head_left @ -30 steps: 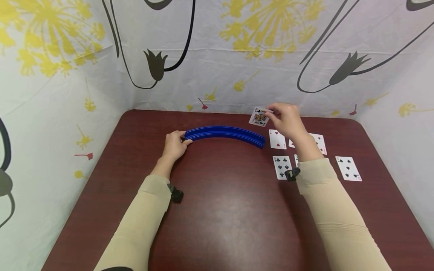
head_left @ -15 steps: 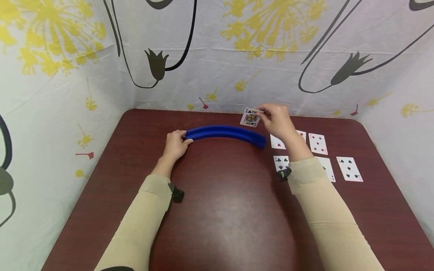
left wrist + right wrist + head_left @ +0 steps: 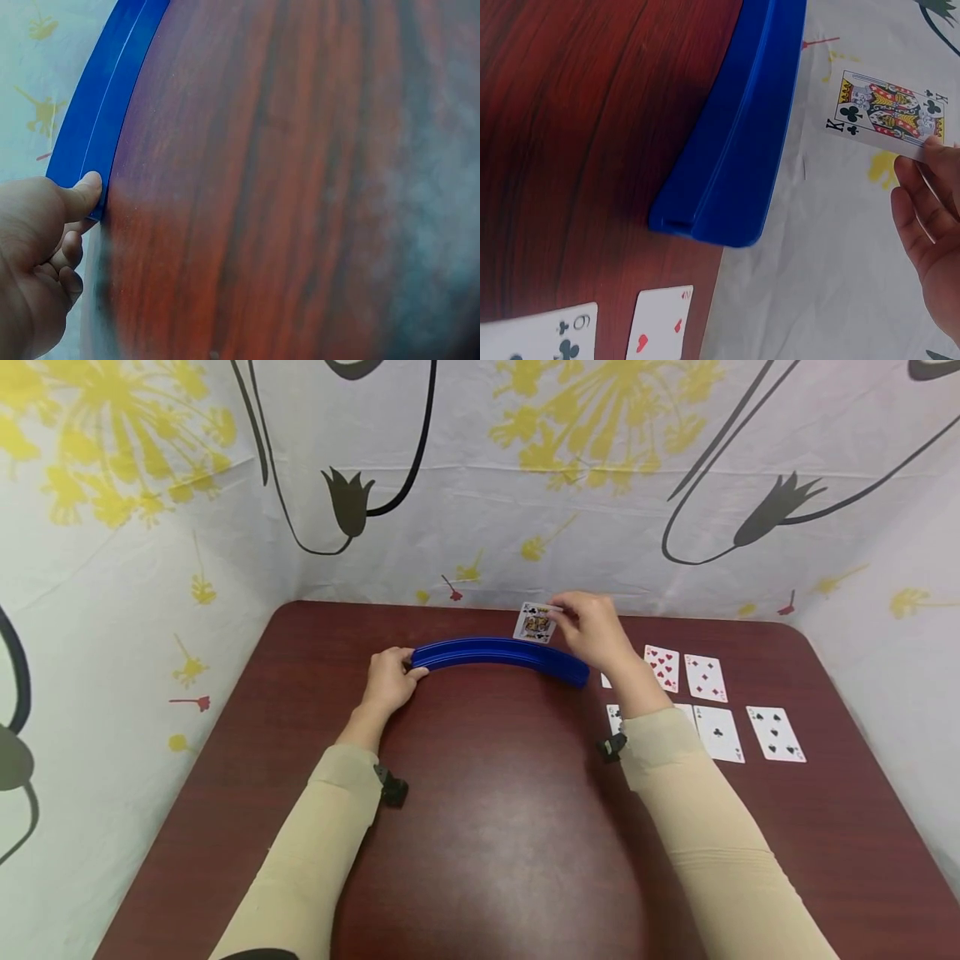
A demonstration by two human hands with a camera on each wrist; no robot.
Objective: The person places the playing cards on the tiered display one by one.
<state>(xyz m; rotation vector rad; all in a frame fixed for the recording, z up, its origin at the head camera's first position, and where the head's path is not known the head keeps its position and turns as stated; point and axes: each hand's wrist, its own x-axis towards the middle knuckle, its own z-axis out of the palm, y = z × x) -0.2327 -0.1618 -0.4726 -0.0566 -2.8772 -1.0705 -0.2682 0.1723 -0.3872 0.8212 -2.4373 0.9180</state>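
A curved blue card holder (image 3: pixel 487 652) stands near the back of the table. The left hand (image 3: pixel 388 681) pinches its left end, and in the left wrist view the thumb lies along the blue face (image 3: pixel 97 105). Above and behind the holder's right half, the right hand (image 3: pixel 596 627) pinches a king of clubs (image 3: pixel 536 623) at its right edge, face toward the head camera. In the right wrist view the king (image 3: pixel 889 112) is apart from the holder (image 3: pixel 735 150), and the hand (image 3: pixel 934 217) holds it by one corner.
Several playing cards lie face up in two rows at the right, among them a diamonds card (image 3: pixel 705 678), a hearts card (image 3: pixel 662 668), an ace of clubs (image 3: pixel 718 733) and a spades card (image 3: pixel 776 734). The right forearm partly covers others. A patterned cloth (image 3: pixel 450 510) hangs behind the table.
The right hand has carried the king of clubs leftward, from beyond the holder's right end to above its right half. The left hand and the holder have stayed in place.
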